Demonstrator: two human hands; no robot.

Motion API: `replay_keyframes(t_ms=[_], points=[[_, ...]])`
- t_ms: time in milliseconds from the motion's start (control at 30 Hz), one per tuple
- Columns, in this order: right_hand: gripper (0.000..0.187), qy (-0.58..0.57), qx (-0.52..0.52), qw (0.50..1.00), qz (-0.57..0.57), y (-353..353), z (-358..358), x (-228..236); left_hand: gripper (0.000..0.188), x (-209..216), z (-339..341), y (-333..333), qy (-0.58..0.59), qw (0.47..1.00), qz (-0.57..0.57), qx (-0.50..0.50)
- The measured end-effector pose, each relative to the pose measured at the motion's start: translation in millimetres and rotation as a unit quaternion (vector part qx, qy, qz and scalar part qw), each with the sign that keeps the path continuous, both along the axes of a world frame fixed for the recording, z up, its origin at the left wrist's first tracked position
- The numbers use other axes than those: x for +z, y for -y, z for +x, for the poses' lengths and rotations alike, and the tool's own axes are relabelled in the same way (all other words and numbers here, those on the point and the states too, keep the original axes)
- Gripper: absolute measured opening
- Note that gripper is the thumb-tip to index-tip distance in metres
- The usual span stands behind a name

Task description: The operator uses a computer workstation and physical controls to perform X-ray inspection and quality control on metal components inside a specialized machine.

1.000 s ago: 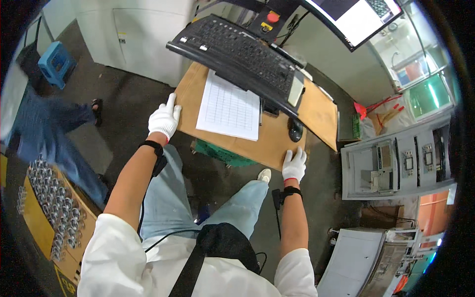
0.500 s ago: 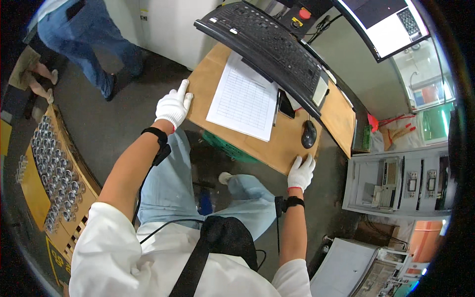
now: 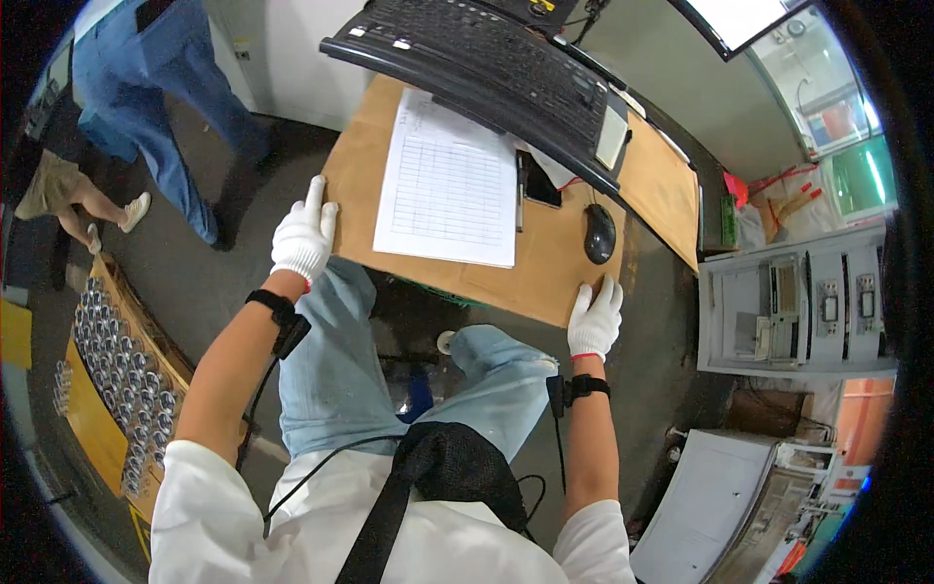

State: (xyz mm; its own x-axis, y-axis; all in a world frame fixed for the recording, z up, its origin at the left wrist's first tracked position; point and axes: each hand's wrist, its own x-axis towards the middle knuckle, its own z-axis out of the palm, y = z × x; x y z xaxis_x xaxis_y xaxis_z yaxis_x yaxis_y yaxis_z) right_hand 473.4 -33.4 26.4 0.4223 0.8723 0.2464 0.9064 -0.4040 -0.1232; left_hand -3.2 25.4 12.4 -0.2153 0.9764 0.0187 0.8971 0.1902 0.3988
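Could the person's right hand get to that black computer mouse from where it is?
Most likely yes: the gloved right hand is at the near right corner of the brown tabletop, close to the black mouse, and nothing seems to stand between them.

Monitor (image 3: 747,19) cut by top edge; tabletop (image 3: 556,261) partly behind keyboard (image 3: 467,58) (paper (image 3: 448,195) too finely marked to read).

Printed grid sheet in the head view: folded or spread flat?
Spread flat: the printed grid sheet lies open on the brown tabletop, no fold showing. The keyboard tray hides its upper right part; cannot tell there.
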Motion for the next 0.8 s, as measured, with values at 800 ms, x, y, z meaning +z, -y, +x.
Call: replay_keyframes(t_ms=[800], points=[[0.064, 0.015, 0.001, 0.999, -0.031, 25, -8, 2, 0.057, -7, -10, 10, 0.019, 1.0, -0.014, -0.004]])
